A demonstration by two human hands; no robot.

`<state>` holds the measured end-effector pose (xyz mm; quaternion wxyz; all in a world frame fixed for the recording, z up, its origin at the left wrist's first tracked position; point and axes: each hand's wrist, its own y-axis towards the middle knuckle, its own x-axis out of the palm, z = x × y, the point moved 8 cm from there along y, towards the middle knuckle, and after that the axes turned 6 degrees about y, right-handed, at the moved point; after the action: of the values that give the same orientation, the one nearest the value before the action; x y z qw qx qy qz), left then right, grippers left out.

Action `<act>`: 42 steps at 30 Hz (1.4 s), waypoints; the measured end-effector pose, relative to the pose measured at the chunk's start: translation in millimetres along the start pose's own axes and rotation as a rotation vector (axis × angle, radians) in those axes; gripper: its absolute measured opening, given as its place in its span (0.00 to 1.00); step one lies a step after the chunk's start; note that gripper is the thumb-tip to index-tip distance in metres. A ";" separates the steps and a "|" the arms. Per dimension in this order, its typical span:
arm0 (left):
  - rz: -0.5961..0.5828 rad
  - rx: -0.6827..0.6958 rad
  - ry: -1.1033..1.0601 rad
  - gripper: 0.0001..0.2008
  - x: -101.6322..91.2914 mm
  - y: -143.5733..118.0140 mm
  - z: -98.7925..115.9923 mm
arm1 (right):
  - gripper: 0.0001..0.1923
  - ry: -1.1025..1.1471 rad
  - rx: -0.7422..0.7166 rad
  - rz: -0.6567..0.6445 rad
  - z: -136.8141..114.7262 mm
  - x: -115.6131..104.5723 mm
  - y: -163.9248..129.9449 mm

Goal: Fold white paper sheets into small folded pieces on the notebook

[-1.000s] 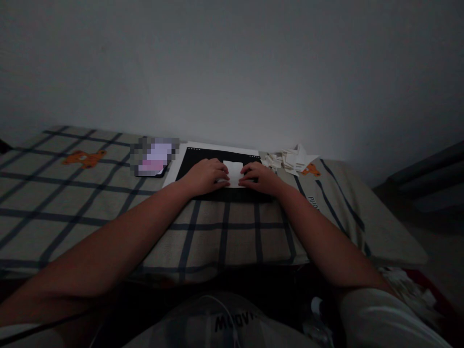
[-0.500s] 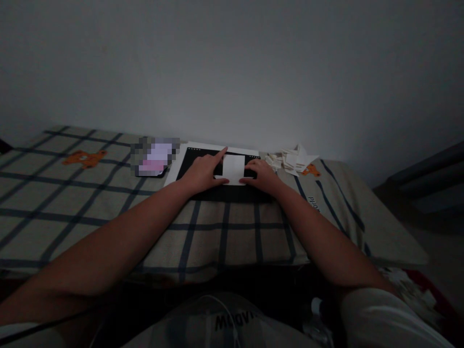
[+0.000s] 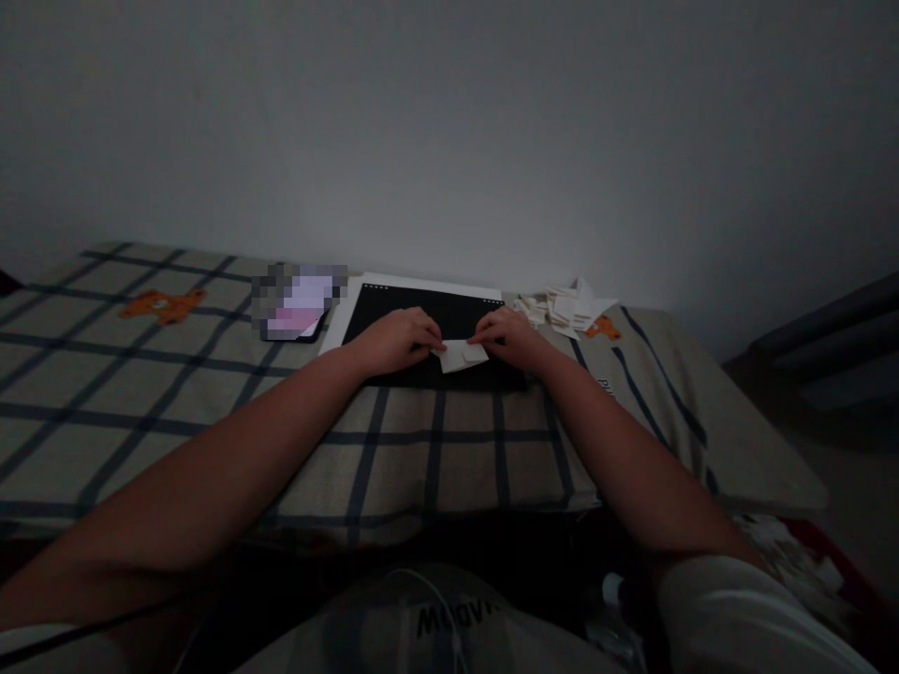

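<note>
Left hand (image 3: 397, 339) and right hand (image 3: 510, 339) both pinching the small white paper (image 3: 462, 355) at centre frame, fingertips closed on its left and right edges. Paper resting on the black pad (image 3: 421, 318), atop the checked bed cover (image 3: 175, 402). Best kept flat against the pad, edges aligned before creasing. Paper scraps (image 3: 562, 309) to the right; phone (image 3: 299, 304) to the left.
</note>
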<state>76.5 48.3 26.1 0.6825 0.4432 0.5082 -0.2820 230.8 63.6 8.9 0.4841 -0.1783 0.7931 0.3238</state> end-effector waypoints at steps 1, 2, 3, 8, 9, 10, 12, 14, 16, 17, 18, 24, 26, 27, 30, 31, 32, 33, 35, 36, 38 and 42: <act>-0.004 0.003 0.020 0.13 -1.4 -0.1 2.0 | 0.11 -0.016 -0.004 -0.017 -1.1 -0.1 -0.9; -0.006 0.003 0.036 0.12 -2.9 -0.1 4.2 | 0.12 -0.028 -0.008 -0.030 -2.2 -0.1 -1.8; -0.007 -0.003 0.050 0.11 -4.3 0.0 6.1 | 0.12 -0.039 -0.011 -0.039 -3.2 0.0 -2.4; 0.004 -0.067 0.101 0.13 -7.0 2.0 9.7 | 0.14 -0.073 -0.002 -0.059 -10.8 4.0 -2.0; 0.001 -0.063 0.100 0.13 -6.0 2.3 10.2 | 0.15 -0.074 -0.001 -0.058 -13.3 4.4 -1.7; -0.003 -0.051 0.094 0.12 -4.7 2.5 10.9 | 0.16 -0.076 -0.003 -0.056 -15.8 4.3 -1.5; -0.021 -0.014 0.078 0.13 -1.4 2.3 12.2 | 0.20 -0.079 -0.012 -0.055 -20.3 2.9 -1.9; -0.045 0.019 0.081 0.14 1.5 1.7 12.7 | 0.26 -0.075 -0.027 -0.058 -22.8 0.3 -3.1; -0.057 0.027 0.106 0.14 2.5 1.1 11.8 | 0.29 -0.059 -0.045 -0.067 -23.3 -2.3 -4.4; -0.061 0.023 0.120 0.14 2.5 0.9 11.3 | 0.28 -0.049 -0.055 -0.075 -23.0 -3.1 -4.8; -0.063 0.014 0.131 0.14 2.2 0.8 10.7 | 0.26 -0.037 -0.063 -0.084 -22.6 -3.6 -5.1; -0.069 -0.050 0.136 0.16 1.3 0.9 9.0 | 0.10 0.053 -0.114 -0.106 -22.6 -2.4 -3.7; -0.070 -0.057 0.114 0.15 2.1 0.8 8.5 | 0.09 0.070 -0.134 -0.097 -24.2 -2.8 -3.0; -0.073 -0.058 0.103 0.15 2.7 0.7 8.3 | 0.08 0.075 -0.141 -0.089 -24.9 -3.4 -2.7; -0.078 -0.056 0.092 0.16 3.6 0.5 8.2 | 0.08 0.089 -0.149 -0.075 -27.2 -4.6 -1.8; -0.078 -0.056 0.093 0.16 3.5 0.5 8.4 | 0.08 0.092 -0.149 -0.074 -28.1 -4.5 -1.6; -0.077 -0.055 0.093 0.16 3.3 0.5 8.7 | 0.08 0.094 -0.148 -0.073 -29.1 -4.2 -1.5; -0.074 -0.056 0.093 0.16 2.8 0.6 9.1 | 0.08 0.093 -0.145 -0.070 -30.1 -3.9 -1.4; -0.069 -0.056 0.091 0.16 2.1 0.9 9.8 | 0.09 0.082 -0.124 -0.055 -31.3 -3.5 -1.2; -0.066 -0.055 0.091 0.16 1.8 1.0 10.2 | 0.10 0.071 -0.104 -0.044 -31.3 -3.3 -1.1; -0.064 -0.048 0.095 0.16 1.8 1.3 11.2 | 0.11 0.044 -0.057 -0.020 -31.0 -3.3 -0.6; -0.061 -0.032 0.100 0.16 1.9 1.4 13.6 | 0.11 0.020 -0.051 -0.005 -36.1 -1.7 0.4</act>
<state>84.3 37.0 26.0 0.6544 0.4300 0.5593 -0.2723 207.8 39.0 22.1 0.4721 -0.1958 0.7891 0.3408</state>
